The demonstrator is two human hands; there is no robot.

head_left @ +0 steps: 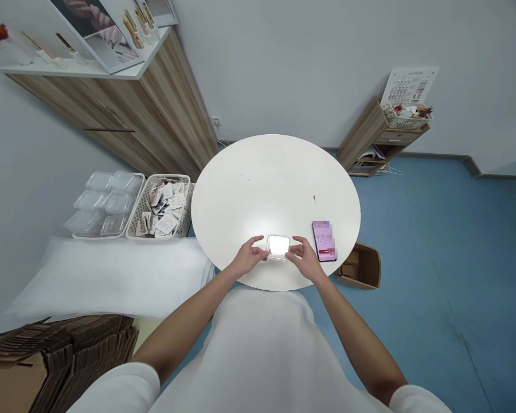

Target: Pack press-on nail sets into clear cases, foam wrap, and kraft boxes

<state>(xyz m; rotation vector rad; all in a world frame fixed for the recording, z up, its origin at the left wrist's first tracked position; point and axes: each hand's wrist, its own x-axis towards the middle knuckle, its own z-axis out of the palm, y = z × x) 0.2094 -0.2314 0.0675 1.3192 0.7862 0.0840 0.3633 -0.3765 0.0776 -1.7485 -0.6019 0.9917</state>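
A small clear plastic box [278,245] is at the near part of the round white table [241,189], bright with reflected light. My left hand [248,256] pinches its left edge between thumb and fingers. On the opposite side, my right hand [304,259] grips the right edge, thumb at the near corner. Glare hides whether anything lies inside the box. A phone [324,241] with a pink lit screen rests on the table just right of my right hand.
Left of the table, one basket [138,201] holds several clear plastic boxes [118,202]; another holds printed cards [167,209]. White sheets [120,275] and folded cardboard [69,355] lie nearer. An open cardboard box [365,267] stands on the floor at right. Wooden cabinets [163,109] stand behind.
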